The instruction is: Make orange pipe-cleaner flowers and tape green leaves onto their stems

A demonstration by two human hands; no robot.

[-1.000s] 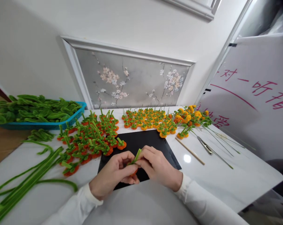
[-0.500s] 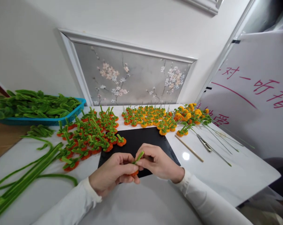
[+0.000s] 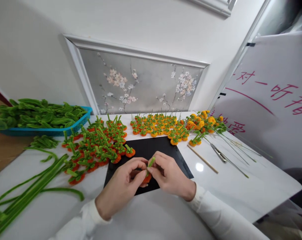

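Note:
Above the front part of a black mat (image 3: 141, 146), both hands meet around a small orange piece (image 3: 147, 178) with a green stem (image 3: 151, 162). The fingers of my left hand (image 3: 124, 181) are closed on it from the left, thumb pointing at the stem's base. My right hand (image 3: 169, 175) pinches the green stem from the right. Part of the orange piece is hidden by the fingers. Finished-looking orange pieces with green stems (image 3: 96, 146) stand in a cluster to the left of the mat.
A blue basket (image 3: 78, 125) of green fuzzy leaves sits at the back left. Long green strips (image 3: 33, 190) lie at the left. Yellow-orange pieces (image 3: 155, 125) stand behind the mat. A wooden stick (image 3: 203, 159), metal tweezers (image 3: 218, 153) and stemmed yellow flowers (image 3: 203, 121) lie right.
My left hand has turned, its back now more toward the camera, and its fingers have shifted around the orange piece. The green stem stands slightly farther right and higher.

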